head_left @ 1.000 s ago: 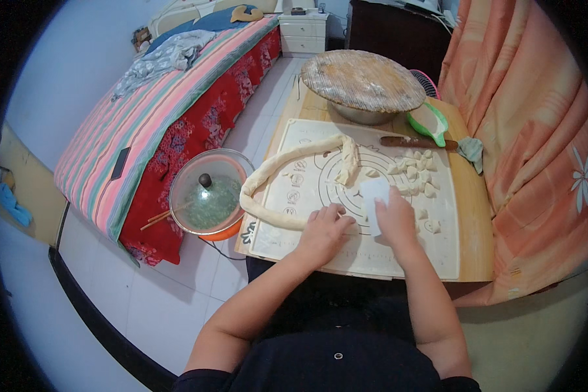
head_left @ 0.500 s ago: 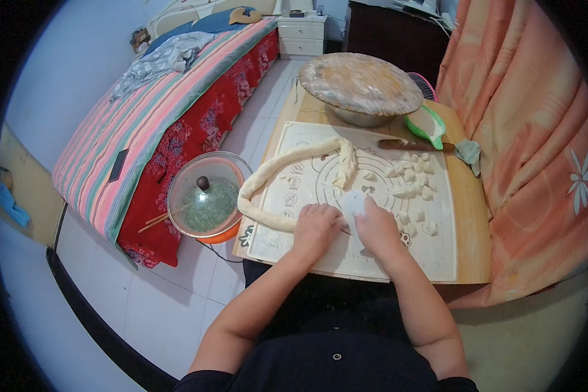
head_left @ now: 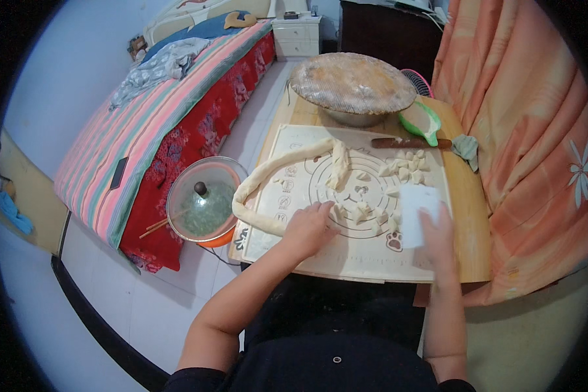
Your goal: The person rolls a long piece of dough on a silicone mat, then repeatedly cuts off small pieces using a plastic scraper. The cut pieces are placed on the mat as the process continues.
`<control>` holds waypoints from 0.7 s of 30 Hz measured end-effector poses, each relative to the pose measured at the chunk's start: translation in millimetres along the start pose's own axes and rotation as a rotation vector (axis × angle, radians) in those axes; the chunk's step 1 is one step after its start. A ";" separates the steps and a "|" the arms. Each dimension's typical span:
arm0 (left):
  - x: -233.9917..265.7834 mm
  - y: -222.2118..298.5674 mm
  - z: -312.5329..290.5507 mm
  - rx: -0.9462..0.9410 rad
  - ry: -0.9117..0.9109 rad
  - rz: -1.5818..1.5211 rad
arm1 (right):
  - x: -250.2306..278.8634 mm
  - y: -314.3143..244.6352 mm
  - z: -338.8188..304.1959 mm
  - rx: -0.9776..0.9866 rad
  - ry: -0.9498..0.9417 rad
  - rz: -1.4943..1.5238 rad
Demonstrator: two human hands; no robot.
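A long dough rope (head_left: pixel 247 187) curves in a loop over the white printed baking mat (head_left: pixel 353 256). My left hand (head_left: pixel 311 230) is closed over its near end, fingers curled on the dough. In my right hand (head_left: pixel 436 236), blurred by motion, is a flat white dough scraper (head_left: pixel 411 208), held over the right part of the mat. Between the hands lie several cut dough pieces (head_left: pixel 360 212), and more small dough lumps (head_left: pixel 405 164) are grouped farther back on the right. The scraper hides part of the mat beneath it.
Behind the mat stands a large bowl under a round floury woven lid (head_left: pixel 353 83). Near it are a green scoop-shaped dish (head_left: pixel 422 124), a wooden rolling pin (head_left: pixel 398 143) and a cloth (head_left: pixel 465 151). Left of the table sits a glass-lidded pot (head_left: pixel 206 209) with chopsticks (head_left: pixel 155 227).
My right hand has swung right with the scraper, away from the rope's end. Fresh dough pieces now show between the hands. My left hand stays on the rope, slightly shifted.
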State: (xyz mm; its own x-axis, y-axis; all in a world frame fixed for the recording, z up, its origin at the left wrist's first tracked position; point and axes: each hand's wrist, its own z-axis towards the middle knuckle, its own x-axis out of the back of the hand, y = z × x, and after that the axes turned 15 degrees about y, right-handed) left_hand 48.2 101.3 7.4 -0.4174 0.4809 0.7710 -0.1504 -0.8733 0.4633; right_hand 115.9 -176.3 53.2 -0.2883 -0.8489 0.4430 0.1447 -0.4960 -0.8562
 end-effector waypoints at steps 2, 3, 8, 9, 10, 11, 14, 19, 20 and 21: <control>-12.1 15.3 12.9 0.092 -0.083 -0.007 | 39.4 26.8 11.2 0.054 0.142 -0.036; -17.8 24.3 19.9 0.134 -0.127 -0.011 | 55.6 45.9 19.0 0.022 0.156 -0.095; -73.4 23.9 52.2 0.305 0.101 -0.570 | 71.6 88.4 47.5 -0.019 0.139 -0.158; -76.3 27.0 54.5 0.319 0.158 -0.641 | 70.1 93.7 52.2 -0.044 0.111 -0.186; -70.2 32.2 54.2 0.216 0.027 -0.496 | 71.9 100.7 57.1 -0.073 0.090 -0.219; -55.5 34.5 48.3 0.112 -0.100 -0.348 | 73.3 108.2 61.4 -0.101 0.068 -0.252; -22.9 51.8 28.7 -0.071 -0.652 -0.316 | 64.0 128.0 73.5 -0.162 0.054 -0.191; -78.5 48.6 61.7 -0.295 -0.143 -0.365 | 33.9 133.5 91.3 0.011 0.121 -0.303; -79.9 48.3 66.0 -0.262 -0.129 -0.334 | 31.9 139.5 94.0 0.042 0.169 -0.289; -76.0 51.5 70.2 -0.223 -0.112 -0.301 | 33.3 133.6 93.7 0.003 0.128 -0.309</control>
State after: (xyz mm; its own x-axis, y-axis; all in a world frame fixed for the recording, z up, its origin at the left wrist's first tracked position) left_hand 135.1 25.2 3.3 -0.2263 0.7129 0.6637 -0.4471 -0.6814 0.5795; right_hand 214.3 -288.0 -21.5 -0.4358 -0.6285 0.6442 0.0347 -0.7270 -0.6858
